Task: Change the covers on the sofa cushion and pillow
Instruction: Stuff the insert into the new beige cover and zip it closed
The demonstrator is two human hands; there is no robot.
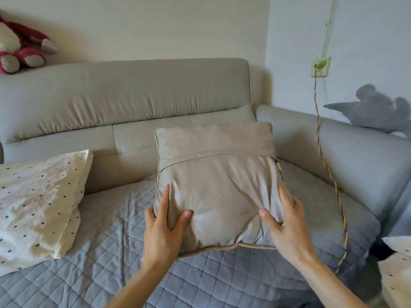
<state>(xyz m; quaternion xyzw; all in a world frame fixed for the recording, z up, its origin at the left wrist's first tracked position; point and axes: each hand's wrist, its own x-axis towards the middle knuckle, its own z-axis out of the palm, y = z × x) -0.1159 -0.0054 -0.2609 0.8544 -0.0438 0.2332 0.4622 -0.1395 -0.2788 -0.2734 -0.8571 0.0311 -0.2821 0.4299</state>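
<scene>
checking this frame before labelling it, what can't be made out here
Head view:
- Far face of the beige cushion: turned away.
- Fingers of the left hand and right hand: partly wrapped behind it.
- Zip pull: too small.
- Red plush toy, dotted pillow: cut by left edge.

Head cam, wide-angle, looks fwd/down, close over sofa (124,94) seat; single view.

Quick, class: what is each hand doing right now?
Left hand: closed on the beige cushion, gripping its lower left side.
Right hand: closed on the same cushion, lower right side.
</scene>
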